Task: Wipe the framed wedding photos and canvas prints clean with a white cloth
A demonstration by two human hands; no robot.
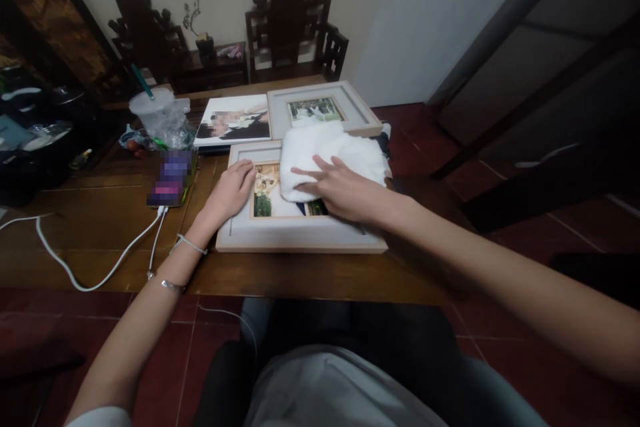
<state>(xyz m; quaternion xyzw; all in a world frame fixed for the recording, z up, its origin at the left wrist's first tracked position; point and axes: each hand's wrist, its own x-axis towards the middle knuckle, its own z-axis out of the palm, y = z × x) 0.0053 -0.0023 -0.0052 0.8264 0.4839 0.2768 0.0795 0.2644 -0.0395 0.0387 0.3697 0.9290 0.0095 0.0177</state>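
Observation:
A light wooden picture frame [300,244] with a pale mat lies flat on the table in front of me. My left hand [233,190] rests on its left border, fingers extended close together and tips near the inner photo [265,200]. Over the frame's upper right part is a folded white cloth [313,147], hiding some of the photo. My right hand [345,190] lies on the cloth's near edge with its fingers spread and stretched out. Its palm covers the photo's lower right corner.
Behind are a second picture frame [360,117] and a white-edged photo panel [235,121]. To the left, a phone [170,177] with white cables [100,283] lies near a plastic cup [153,110] with a straw. Dark carved chairs [290,13] stand beyond the wooden table [300,277].

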